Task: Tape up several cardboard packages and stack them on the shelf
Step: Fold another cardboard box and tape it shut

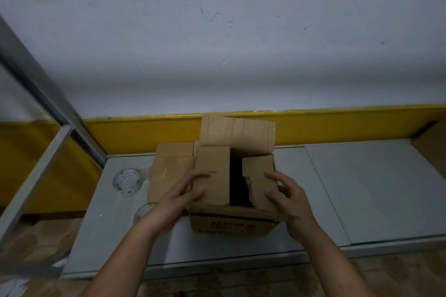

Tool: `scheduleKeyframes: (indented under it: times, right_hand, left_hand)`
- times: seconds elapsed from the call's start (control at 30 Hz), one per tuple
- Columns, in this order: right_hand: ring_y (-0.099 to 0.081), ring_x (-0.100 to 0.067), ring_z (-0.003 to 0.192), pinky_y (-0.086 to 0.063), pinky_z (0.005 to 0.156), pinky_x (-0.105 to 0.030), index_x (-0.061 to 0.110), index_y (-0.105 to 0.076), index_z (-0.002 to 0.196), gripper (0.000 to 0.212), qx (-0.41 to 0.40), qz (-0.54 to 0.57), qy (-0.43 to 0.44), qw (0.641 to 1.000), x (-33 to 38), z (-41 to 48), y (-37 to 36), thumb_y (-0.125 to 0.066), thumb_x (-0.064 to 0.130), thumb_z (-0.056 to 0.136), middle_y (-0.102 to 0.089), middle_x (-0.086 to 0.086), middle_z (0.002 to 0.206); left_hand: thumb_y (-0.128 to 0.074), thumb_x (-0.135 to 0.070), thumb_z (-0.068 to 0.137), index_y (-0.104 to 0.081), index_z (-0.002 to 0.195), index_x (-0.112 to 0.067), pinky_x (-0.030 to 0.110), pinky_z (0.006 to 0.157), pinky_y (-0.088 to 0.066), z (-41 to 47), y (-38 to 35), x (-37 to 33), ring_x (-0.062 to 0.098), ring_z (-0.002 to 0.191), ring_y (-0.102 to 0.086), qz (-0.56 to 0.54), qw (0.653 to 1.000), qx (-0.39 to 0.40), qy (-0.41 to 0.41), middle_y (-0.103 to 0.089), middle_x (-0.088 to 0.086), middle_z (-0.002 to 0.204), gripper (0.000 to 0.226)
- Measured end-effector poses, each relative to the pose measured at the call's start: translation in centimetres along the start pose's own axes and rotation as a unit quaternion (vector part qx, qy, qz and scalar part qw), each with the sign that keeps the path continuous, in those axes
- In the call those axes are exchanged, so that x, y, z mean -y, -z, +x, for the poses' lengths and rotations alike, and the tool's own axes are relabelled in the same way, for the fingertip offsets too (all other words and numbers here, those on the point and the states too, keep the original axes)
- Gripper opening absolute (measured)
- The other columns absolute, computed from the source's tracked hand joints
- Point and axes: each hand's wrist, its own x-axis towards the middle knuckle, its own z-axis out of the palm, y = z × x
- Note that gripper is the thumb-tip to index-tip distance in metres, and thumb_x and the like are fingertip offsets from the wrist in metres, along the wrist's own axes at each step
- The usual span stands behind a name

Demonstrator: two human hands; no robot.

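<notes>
The box (231, 222) stands near the shelf's (362, 188) front edge, flaps part open. The left hand (183, 196) grips the left flap; the right hand (287, 198) apparently pinches the right flap. A second box (169, 166) abuts it on the rear left. A tape roll (126, 182) lies towards the left edge.

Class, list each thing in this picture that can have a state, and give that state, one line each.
Brown printed cardboard box: top open; far flap upright, side flaps half folded in.
Smaller plain cardboard box: flaps down, against its left side.
Clear tape roll: lying flat on grey shelf, untouched.
Second clear tape roll: on shelf, partly hidden.
Left hand: grips left flap.
Right hand: grips right flap.
</notes>
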Motion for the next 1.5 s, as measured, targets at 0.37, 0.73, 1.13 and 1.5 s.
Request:
scheduleKeyframes:
  times: [0.37,0.73,1.13,1.5]
  right_hand:
    - [-0.068,-0.018,0.103,-0.054,0.085,-0.039,0.041,-0.065,0.111,0.016,-0.233,0.026,-0.027,0.972,2.0,-1.4,2.5,-0.050,0.040,0.108,-0.071,0.004,0.109]
    - [-0.057,-0.023,0.127,-0.046,0.110,-0.057,0.040,-0.060,0.135,0.036,-0.328,-0.040,0.017,0.944,4.2,-7.7,11.4,-0.040,0.052,0.108,-0.056,-0.002,0.139]
    - [-0.048,-0.011,0.073,-0.036,0.067,-0.024,0.032,-0.064,0.114,0.025,-0.464,-0.062,0.008,0.884,0.6,-17.4,25.8,-0.076,0.037,0.092,-0.047,0.007,0.088]
    - [-0.055,-0.014,0.084,-0.041,0.068,-0.020,0.040,-0.060,0.115,0.041,-0.519,-0.072,0.023,0.851,-0.3,-20.9,44.5,-0.074,0.058,0.081,-0.055,-0.002,0.118]
  left_hand:
    - [-0.061,-0.057,0.102,-0.069,0.130,-0.041,0.011,0.086,-0.054,2.2,-5.2,-1.0,0.000,0.115,-0.068,0.141,0.972,-0.030,-0.188,-0.074,-0.019,0.124,0.034]
    - [-0.059,-0.065,0.092,-0.064,0.130,-0.046,0.039,0.090,-0.053,7.7,-14.8,-2.0,0.003,0.117,-0.060,0.131,0.975,0.092,-0.156,-0.064,-0.026,0.123,0.043]
    - [-0.061,-0.054,0.096,-0.065,0.132,-0.043,0.035,0.095,-0.052,10.4,-36.3,0.0,-0.005,0.118,-0.061,0.213,0.919,0.249,-0.219,-0.065,-0.027,0.130,0.038]
    - [-0.073,-0.053,0.084,-0.064,0.117,-0.029,0.025,0.077,-0.047,11.2,-58.8,2.4,-0.012,0.095,-0.059,0.207,0.936,0.142,-0.248,-0.065,-0.021,0.105,0.042]
